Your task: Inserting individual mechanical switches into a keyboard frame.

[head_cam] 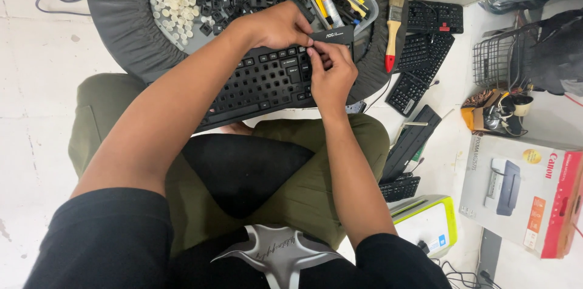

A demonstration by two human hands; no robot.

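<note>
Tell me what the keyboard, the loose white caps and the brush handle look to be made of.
Keyboard: matte black moulded plastic, by its dull even sheen.
White caps: probably soft translucent rubber or silicone; too small to be sure.
Brush handle: pale unfinished wood with a glossy red dipped tip.

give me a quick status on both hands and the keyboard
Left hand and right hand pinching a black strip. Black keyboard beneath. Nothing blocking.

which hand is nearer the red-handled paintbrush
Right. The right hand works at the keyboard edge, close beside the paintbrush; the left hand lies farther away.
</note>
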